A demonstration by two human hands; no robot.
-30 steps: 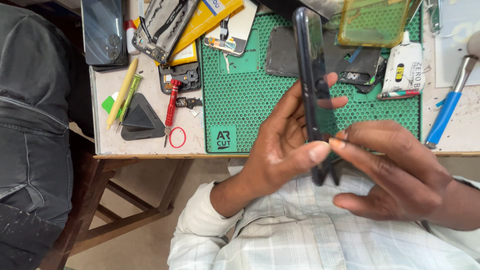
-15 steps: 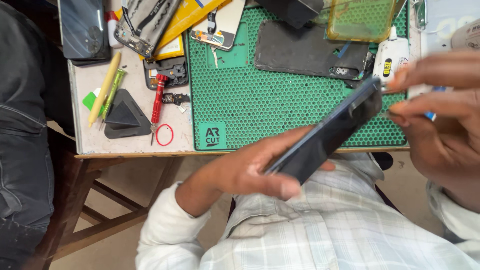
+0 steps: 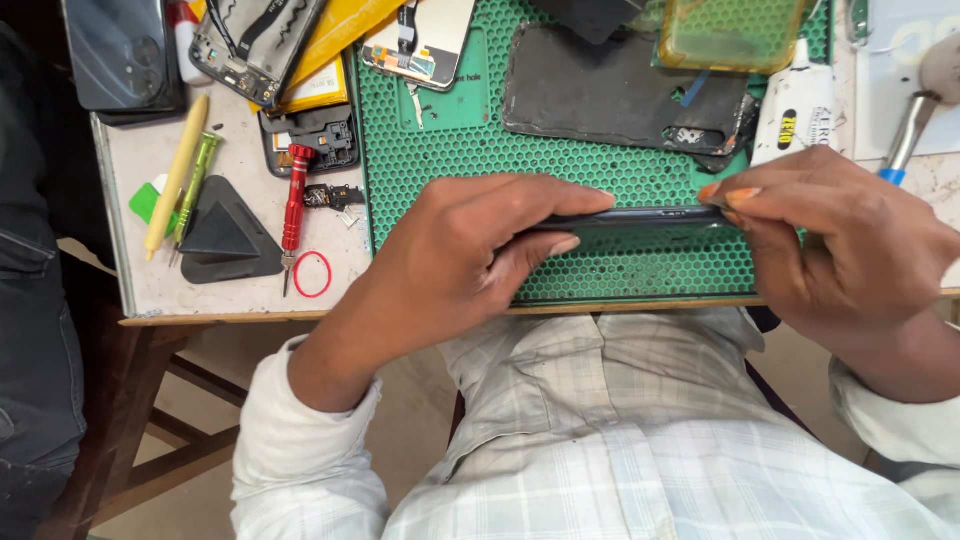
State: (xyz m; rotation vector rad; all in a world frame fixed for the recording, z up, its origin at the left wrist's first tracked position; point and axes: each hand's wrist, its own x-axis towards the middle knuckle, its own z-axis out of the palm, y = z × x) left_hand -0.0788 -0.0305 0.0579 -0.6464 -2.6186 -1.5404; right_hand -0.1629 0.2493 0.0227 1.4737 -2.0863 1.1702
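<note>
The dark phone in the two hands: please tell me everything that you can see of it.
The dark phone is a thin, flat slab, black and glossy, seen almost edge-on. It lies level above the green mat, near the table's front edge. The left hand grips its left end, fingers above and thumb below; the right hand pinches its right end with the fingertips.
</note>
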